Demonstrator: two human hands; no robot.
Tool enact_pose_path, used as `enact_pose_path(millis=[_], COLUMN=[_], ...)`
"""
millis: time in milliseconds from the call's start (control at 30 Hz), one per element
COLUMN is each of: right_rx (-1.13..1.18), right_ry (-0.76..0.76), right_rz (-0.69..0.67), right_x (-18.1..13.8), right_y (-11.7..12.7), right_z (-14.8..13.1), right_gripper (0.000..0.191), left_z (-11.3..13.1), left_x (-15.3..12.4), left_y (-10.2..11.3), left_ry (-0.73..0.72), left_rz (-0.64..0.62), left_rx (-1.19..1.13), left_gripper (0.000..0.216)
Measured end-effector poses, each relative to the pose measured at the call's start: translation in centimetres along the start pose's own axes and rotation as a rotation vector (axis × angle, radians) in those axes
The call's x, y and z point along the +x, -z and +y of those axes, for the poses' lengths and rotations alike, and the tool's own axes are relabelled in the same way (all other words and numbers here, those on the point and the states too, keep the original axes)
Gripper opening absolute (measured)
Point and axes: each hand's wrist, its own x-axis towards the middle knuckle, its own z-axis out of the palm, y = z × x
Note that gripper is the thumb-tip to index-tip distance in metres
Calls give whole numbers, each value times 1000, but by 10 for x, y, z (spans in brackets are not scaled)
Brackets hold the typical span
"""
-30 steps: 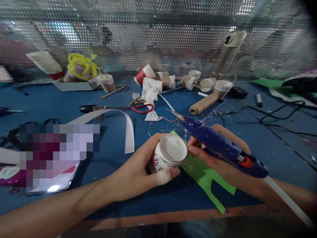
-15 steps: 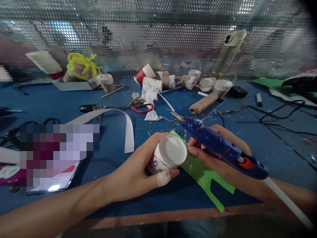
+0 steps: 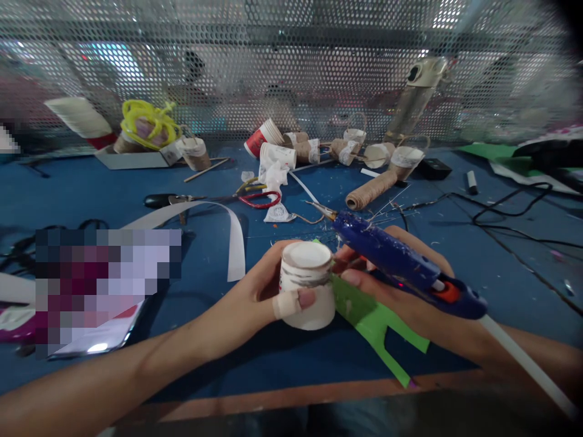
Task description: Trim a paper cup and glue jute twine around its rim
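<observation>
A small white paper cup (image 3: 314,309) with dark smudged marks below its rim is gripped by my left hand (image 3: 259,285). The thumb, wrapped in a pale bandage, lies across the cup's front. The cup's mouth faces up and tilts slightly. My right hand (image 3: 387,297) is closed around a blue hot glue gun (image 3: 382,246), fingertips close beside the cup's rim. Its nozzle points up and left, past the cup and apart from it. A white glue stick (image 3: 523,361) sticks out of the gun's back. Under the hands lies a cut green sheet (image 3: 364,321).
Red-handled scissors (image 3: 259,199), a white paper strip (image 3: 235,243) and a phone (image 3: 100,331) lie left. Twine-wrapped cups (image 3: 344,152), a twine roll (image 3: 371,191) and paper cups (image 3: 264,138) stand behind. A black cable (image 3: 483,209) runs right. Perforated metal (image 3: 273,73) closes off the back.
My left hand has tipped the cup more upright, so its side shows more and its inside less. The glue gun stays in my right hand, nearly unmoved.
</observation>
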Motion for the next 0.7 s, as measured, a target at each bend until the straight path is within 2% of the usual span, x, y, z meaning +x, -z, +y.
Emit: enact_pose_path(millis=[200, 400, 567, 700], right_rx=[-4, 0, 10, 49], right_ry=[47, 113, 121, 73], right_rz=[-32, -98, -71, -43], right_x=[1, 1, -1, -3], right_y=[2, 5, 3, 2], right_z=[-4, -6, -4, -5], right_gripper=[25, 30, 25, 24], left_z=[-1, -4, -6, -4], left_x=[1, 3, 1, 1], left_y=[2, 2, 4, 2], left_ry=[-15, -6, -41, -50], left_rz=[34, 84, 154, 110], left_rx=[-55, -51, -133, -272], left_gripper=[44, 53, 41, 34])
